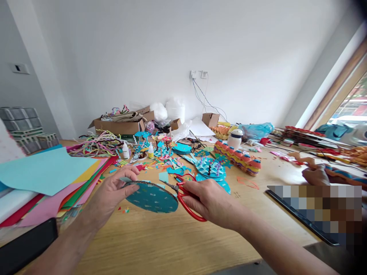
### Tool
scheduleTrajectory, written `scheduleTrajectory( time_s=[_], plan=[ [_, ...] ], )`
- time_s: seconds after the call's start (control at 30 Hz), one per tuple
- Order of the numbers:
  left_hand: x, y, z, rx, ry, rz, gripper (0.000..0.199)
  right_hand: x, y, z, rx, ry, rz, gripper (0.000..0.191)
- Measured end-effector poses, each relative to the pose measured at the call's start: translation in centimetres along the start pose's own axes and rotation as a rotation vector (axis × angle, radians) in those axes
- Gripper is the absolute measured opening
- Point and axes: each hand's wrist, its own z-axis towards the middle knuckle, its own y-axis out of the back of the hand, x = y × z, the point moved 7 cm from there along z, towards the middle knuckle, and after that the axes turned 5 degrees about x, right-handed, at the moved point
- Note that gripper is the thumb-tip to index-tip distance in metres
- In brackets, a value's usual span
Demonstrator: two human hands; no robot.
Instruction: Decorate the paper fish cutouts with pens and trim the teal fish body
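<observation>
My left hand pinches the left rim of a round teal disc, thumb on its face and fingers behind. Small pale flecks dot the disc, which is tilted above the table. My right hand grips red-handled scissors, whose blades point left and reach the disc's upper right rim. A small light-blue paper piece shows just behind the disc, near the scissor blades. Beyond my right hand lies a teal round craft piece with wavy paper strips and purple twists.
Coloured paper sheets and a black phone lie at left. Glue bottles, paper scraps and a cardboard box are behind. Painted egg cartons stand at right, where another person's hand is near a dark tablet.
</observation>
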Motion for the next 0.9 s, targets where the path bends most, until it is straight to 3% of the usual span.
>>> scheduleTrajectory(
  time_s=[0.23,0.4,0.67,0.9],
  plan=[
    [0.5,1.8,-0.3,-0.117,0.041,-0.178,0.019,-1.7,-1.4,-0.6,-0.032,-0.037,0.249,0.030],
    [1.3,2.4,-0.9,-0.168,0.112,-0.376,0.022,-1.7,-2.6,-1.4,-0.110,-0.091,0.253,0.025],
    [3.0,2.6,-1.2,-0.231,0.220,-0.541,0.028,0.4,-0.9,-1.2,-0.303,0.054,0.145,0.020],
    [3.0,1.8,-1.2,-0.187,0.246,-0.540,0.030,1.2,0.2,-0.6,-0.321,0.133,0.026,0.024]
  ],
)
